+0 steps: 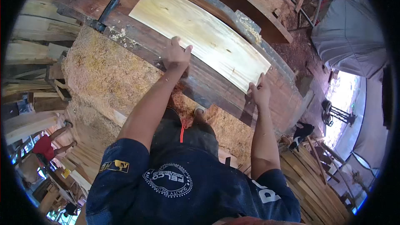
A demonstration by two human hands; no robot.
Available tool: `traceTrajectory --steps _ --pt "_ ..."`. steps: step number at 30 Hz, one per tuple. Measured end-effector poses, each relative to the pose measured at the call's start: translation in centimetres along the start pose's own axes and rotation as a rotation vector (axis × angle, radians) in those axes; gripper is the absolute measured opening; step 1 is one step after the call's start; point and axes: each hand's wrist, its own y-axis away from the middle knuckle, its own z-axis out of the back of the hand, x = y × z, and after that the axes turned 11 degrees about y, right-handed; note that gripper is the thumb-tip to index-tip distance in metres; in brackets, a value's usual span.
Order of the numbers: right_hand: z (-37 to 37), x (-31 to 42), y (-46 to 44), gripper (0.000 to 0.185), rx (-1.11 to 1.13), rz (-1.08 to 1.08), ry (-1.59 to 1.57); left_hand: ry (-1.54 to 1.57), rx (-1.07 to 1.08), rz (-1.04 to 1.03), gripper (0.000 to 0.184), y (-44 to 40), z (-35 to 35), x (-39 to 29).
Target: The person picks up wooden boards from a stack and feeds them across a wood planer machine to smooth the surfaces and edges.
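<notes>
A pale, smooth wooden board (200, 33) lies flat and slantwise on a long reddish-brown wooden work surface (221, 87). My right hand (261, 93) pinches its near right corner, thumb and fingers closed at the edge. At the middle of the board's near long edge is my left hand (176, 55). Its index finger and thumb are spread apart, with the fingertips against or just over that edge; the other fingers are partly hidden.
A dark strip (116, 1) crosses the surface at the left. Behind the board runs a raised brown beam (246, 8). Shavings (108, 62) cover the ground. Planks are stacked at left and lower right (312, 187). A person in red shorts (44, 148) is at far left.
</notes>
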Motion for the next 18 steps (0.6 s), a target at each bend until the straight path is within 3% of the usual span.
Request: traceTrajectory --steps 1,4,10,12,18 --pt "0.7 1.0 -0.2 0.082 0.022 0.003 0.058 -0.019 -0.121 -0.122 0.057 0.1 -0.1 0.2" --pt "2.4 4.9 -0.9 0.085 0.111 -0.042 0.124 -0.269 -0.087 -0.403 0.069 -1.6 -2.1 1.0" --pt "0.0 8.4 -3.7 0.086 0.089 0.056 0.108 -0.269 -0.153 -0.308 0.068 -6.8 -4.0 0.8" --pt "0.1 11.2 -3.9 0.086 0.151 0.01 0.124 -0.257 -0.201 -0.292 0.067 -8.6 -3.3 1.7" --pt "-1.8 13.9 -4.9 0.086 0.094 0.154 0.115 -0.234 -0.228 -0.215 0.065 -12.1 -0.7 2.6"
